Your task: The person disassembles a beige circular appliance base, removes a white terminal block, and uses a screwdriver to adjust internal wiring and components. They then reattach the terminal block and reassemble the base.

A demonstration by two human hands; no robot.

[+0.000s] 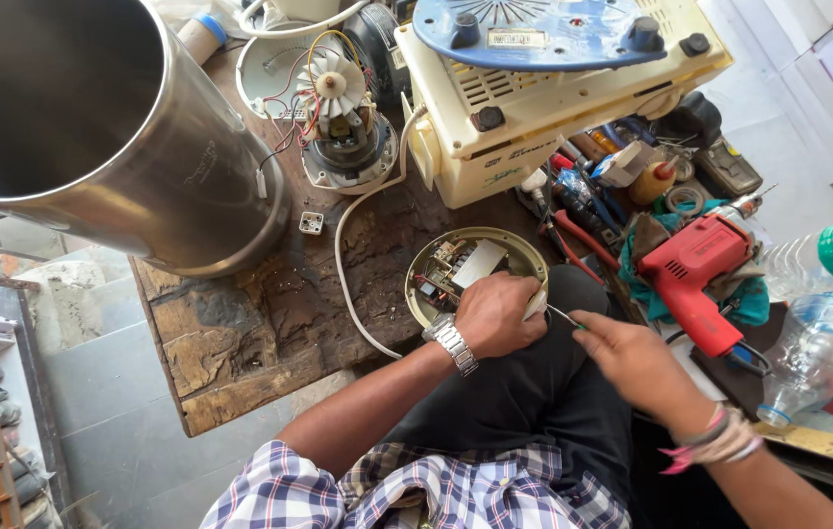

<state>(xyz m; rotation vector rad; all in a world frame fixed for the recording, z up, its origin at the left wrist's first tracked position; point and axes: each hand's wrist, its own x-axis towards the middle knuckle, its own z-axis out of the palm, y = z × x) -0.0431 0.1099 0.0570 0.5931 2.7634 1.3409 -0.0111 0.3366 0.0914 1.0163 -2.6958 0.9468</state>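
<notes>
A round metal appliance base (476, 266) with a circuit board and wires inside lies at the near edge of a worn wooden table (269, 323). My left hand (495, 313), with a metal wristwatch, grips the base's near rim and a small white part. My right hand (637, 358) holds a thin screwdriver (563, 315) whose tip points at the white part under my left fingers. Both hands sit over my lap.
A big steel pot (93, 127) stands at the table's left. A small motor with a white fan (343, 127) and a cream appliance with a blue top (554, 88) sit behind. A red electric drill (696, 279), hand tools and plastic bottles (828, 313) crowd the right.
</notes>
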